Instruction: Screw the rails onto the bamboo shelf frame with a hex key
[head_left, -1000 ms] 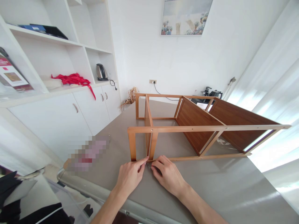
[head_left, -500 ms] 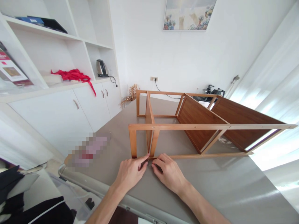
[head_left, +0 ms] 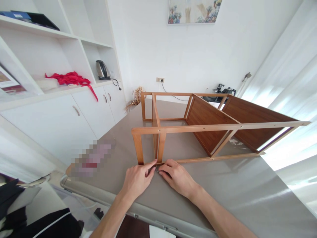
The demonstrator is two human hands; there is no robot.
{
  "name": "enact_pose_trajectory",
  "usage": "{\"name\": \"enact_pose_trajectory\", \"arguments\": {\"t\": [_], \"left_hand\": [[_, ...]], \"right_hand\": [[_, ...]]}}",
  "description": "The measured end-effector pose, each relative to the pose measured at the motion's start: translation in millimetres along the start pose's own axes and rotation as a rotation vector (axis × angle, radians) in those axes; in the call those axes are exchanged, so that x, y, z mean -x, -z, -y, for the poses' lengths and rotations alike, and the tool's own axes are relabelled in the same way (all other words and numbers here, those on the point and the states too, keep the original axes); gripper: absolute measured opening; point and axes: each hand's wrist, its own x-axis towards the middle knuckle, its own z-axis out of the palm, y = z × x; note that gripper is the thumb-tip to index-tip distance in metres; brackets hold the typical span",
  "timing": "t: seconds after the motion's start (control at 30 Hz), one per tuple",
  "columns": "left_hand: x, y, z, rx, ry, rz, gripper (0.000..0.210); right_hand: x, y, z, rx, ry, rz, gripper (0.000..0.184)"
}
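Observation:
A wooden shelf rack lies on its side on the grey table. Both my hands are at its near lower rail, close to the left end. My left hand is closed, its index fingertip against the rail beside an upright slat and its thumb just below. My right hand is closed too, thumb and fingers pinched together at the same spot. A tiny shiny metal piece shows between the fingertips. It is too small and too covered to name, and I cannot tell which hand grips it.
A blurred pinkish patch lies on the table's left side. Beyond stand white cabinets with a kettle and red ribbon. Dark clothing fills a bin at lower left. A white curtain hangs on the right.
The whole view has shifted slightly, so the rack and room appear a little higher and further left. My hands stay at the same place on the rail, with small finger movement.

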Motion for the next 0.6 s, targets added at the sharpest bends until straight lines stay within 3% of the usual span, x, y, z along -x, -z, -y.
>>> {"name": "enact_pose_trajectory", "arguments": {"t": [0.6], "left_hand": [[-0.2,0.1,-0.5,0.016,0.011,0.012,0.035]], "right_hand": [[2.0,0.2,-3.6,-0.117,0.011,-0.019,0.020]]}}
